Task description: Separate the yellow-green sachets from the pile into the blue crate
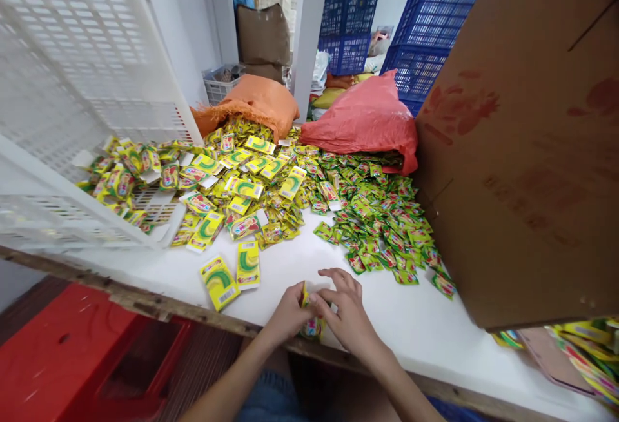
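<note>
I saw white table [416,325] as landmark. Cardboard box [527,144] stood at its right end, tilted white crate [72,86] at left, sachet heap [309,196] across middle. Two flat packs [232,273] lay left of hands. Left hand [285,315] and right hand [345,312] met at near edge, fingers closed around small sachet bundle [312,325]. I judged bundling step under way; next move needed firm pinch, edges squared.

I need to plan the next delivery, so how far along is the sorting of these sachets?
Done: two flat packs lie side by side near the table's front edge. In hand: the left hand and right hand grip a small bunch of sachets. Left: a large loose pile of sachets covers the white table, spilling from the white crate.
</note>
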Demonstrator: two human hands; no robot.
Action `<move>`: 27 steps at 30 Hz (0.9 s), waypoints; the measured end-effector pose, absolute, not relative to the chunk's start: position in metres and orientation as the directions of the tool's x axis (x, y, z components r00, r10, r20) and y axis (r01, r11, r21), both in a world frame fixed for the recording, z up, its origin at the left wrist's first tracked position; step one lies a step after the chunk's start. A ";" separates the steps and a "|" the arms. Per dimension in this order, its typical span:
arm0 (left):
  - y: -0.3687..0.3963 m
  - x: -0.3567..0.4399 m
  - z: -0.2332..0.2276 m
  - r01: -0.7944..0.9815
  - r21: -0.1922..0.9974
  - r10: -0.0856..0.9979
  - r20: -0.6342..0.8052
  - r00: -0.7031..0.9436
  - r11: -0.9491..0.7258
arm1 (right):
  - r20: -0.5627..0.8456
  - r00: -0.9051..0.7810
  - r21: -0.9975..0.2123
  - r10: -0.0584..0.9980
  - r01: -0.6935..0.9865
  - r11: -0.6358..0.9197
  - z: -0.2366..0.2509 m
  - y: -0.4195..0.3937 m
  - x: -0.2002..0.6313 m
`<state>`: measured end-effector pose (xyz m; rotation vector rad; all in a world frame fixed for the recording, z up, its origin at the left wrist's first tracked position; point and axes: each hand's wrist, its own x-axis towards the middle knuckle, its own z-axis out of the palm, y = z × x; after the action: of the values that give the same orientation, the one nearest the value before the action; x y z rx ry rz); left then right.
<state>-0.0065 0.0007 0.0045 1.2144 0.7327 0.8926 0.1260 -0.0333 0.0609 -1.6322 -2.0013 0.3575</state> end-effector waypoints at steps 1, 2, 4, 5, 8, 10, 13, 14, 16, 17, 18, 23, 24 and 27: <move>0.001 -0.007 0.003 -0.181 0.977 0.876 -0.016 0.482 0.117 | 0.214 -0.126 -0.540 0.969 0.811 0.225 0.059 -0.034 0.127; 0.002 -0.007 0.002 -0.177 0.976 0.872 -0.027 0.489 0.129 | 0.204 -0.111 -0.568 0.973 0.796 0.210 0.057 -0.035 0.129; 0.003 -0.007 0.002 -0.161 0.976 0.864 -0.048 0.501 0.148 | 0.206 -0.059 -0.622 0.977 0.763 0.178 0.051 -0.038 0.132; 0.004 -0.006 0.002 -0.150 0.977 0.862 -0.054 0.503 0.150 | 0.214 -0.027 -0.648 0.976 0.744 0.163 0.047 -0.040 0.133; 0.001 -0.006 0.006 -0.132 0.983 0.862 -0.047 0.505 0.131 | 0.224 0.086 -0.752 0.971 0.649 0.116 0.034 -0.049 0.134; -0.003 -0.010 0.010 -0.131 0.984 0.873 -0.042 0.485 0.121 | 0.200 0.143 -0.839 0.969 0.536 0.094 0.024 -0.054 0.132; -0.011 -0.021 0.016 -0.086 0.994 0.926 -0.027 0.378 0.064 | 0.177 0.189 -0.917 0.966 0.388 0.091 0.014 -0.058 0.129; -0.014 -0.025 0.018 -0.053 0.998 0.936 -0.012 0.351 0.033 | 0.176 0.207 -0.929 0.962 0.359 0.093 0.011 -0.058 0.128; -0.016 -0.033 0.023 0.008 1.000 0.933 0.014 0.359 -0.018 | 0.182 0.232 -0.939 0.955 0.329 0.099 0.007 -0.059 0.126; -0.016 -0.036 0.025 0.032 0.999 0.922 0.023 0.386 -0.038 | 0.182 0.227 -0.940 0.957 0.324 0.102 0.006 -0.059 0.125; -0.015 -0.038 0.027 0.050 0.997 0.909 0.031 0.415 -0.057 | 0.179 0.213 -0.939 0.961 0.327 0.103 0.006 -0.059 0.124; -0.007 -0.040 0.036 0.089 0.990 0.858 0.048 0.512 -0.108 | 0.168 0.091 -0.900 0.981 0.421 0.115 0.014 -0.056 0.131; -0.006 -0.039 0.036 0.088 0.990 0.852 0.045 0.521 -0.107 | 0.173 0.056 -0.890 0.983 0.437 0.131 0.017 -0.055 0.134; -0.004 -0.038 0.037 0.073 0.993 0.844 0.040 0.534 -0.093 | 0.190 0.004 -0.878 0.982 0.447 0.168 0.025 -0.055 0.143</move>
<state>-0.0380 -0.0041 0.0366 1.5429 0.8141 0.7828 0.1427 -0.0546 0.0248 -1.4091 -1.5809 0.7795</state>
